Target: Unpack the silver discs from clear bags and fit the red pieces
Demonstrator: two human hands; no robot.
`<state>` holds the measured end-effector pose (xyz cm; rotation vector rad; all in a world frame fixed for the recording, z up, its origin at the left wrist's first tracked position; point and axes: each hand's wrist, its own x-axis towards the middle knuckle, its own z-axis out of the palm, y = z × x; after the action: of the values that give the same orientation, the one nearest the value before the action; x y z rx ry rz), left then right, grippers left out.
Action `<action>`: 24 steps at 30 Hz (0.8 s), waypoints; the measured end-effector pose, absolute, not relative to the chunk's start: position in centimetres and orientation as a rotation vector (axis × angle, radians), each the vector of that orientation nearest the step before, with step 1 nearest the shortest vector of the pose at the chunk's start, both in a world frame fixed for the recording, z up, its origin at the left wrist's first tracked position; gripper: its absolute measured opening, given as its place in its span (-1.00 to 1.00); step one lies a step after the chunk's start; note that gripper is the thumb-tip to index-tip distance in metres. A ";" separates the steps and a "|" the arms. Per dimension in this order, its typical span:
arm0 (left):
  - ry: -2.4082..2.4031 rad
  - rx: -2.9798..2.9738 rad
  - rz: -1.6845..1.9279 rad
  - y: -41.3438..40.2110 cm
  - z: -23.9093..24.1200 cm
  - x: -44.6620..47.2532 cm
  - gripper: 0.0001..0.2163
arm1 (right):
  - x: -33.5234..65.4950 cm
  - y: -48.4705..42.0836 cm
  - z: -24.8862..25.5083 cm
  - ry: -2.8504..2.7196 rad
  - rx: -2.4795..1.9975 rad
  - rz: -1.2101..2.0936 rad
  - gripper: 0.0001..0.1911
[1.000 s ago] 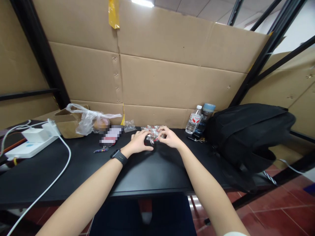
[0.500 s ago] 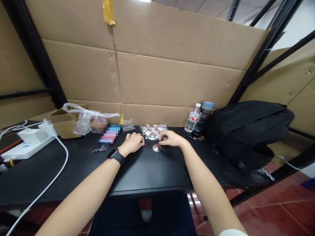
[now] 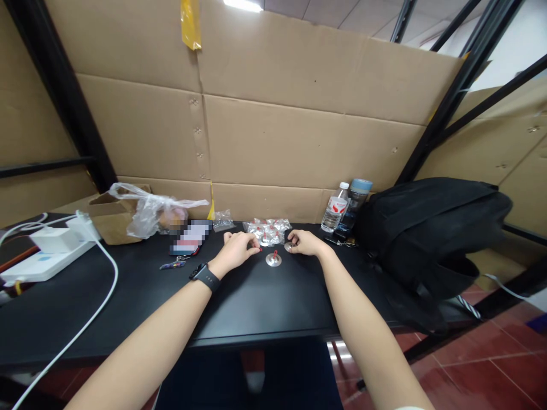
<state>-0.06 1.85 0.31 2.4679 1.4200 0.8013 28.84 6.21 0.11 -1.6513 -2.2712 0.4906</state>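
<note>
My left hand (image 3: 239,249) rests on the black table (image 3: 128,285), fingers curled in a pinch on a small red piece at its fingertips. My right hand (image 3: 304,242) lies a little to the right, its fingers closed on a small silver disc (image 3: 289,246). Between the hands a round silver disc with a red pin (image 3: 273,259) sits on the table, touched by neither hand. Just behind lies a clear bag of red and silver parts (image 3: 268,229). A dark watch is on my left wrist.
A black backpack (image 3: 427,233) fills the table's right end, with two bottles (image 3: 346,206) beside it. At the left are a white power strip (image 3: 43,256) with a cable, a cardboard box and a plastic bag (image 3: 145,210). Cardboard panels wall the back.
Both hands came away from the bag of parts towards me. The right hand set the silver disc with the red pin on the table, then shifted right to another small disc.
</note>
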 end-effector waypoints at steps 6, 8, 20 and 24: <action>1.406 2.431 0.845 1.7 0.4 0.1 -0.93 | 29.1 6.3 0.0 -2.286 -1.727 0.533 -0.52; 1.396 2.439 0.847 1.8 0.3 0.0 -0.91 | 29.3 6.3 -0.1 -2.285 -1.750 0.553 -0.54; 1.431 2.480 0.951 2.0 -0.5 0.1 -0.88 | 29.6 5.7 0.9 -2.324 -1.685 0.495 -0.44; 1.460 2.464 1.014 2.0 -0.4 0.2 -0.88 | 29.6 5.3 1.4 -2.344 -1.679 0.507 -0.48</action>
<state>0.22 2.01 -0.41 2.4642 1.4603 1.0144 29.61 5.34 1.41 -1.6790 -2.3442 0.5069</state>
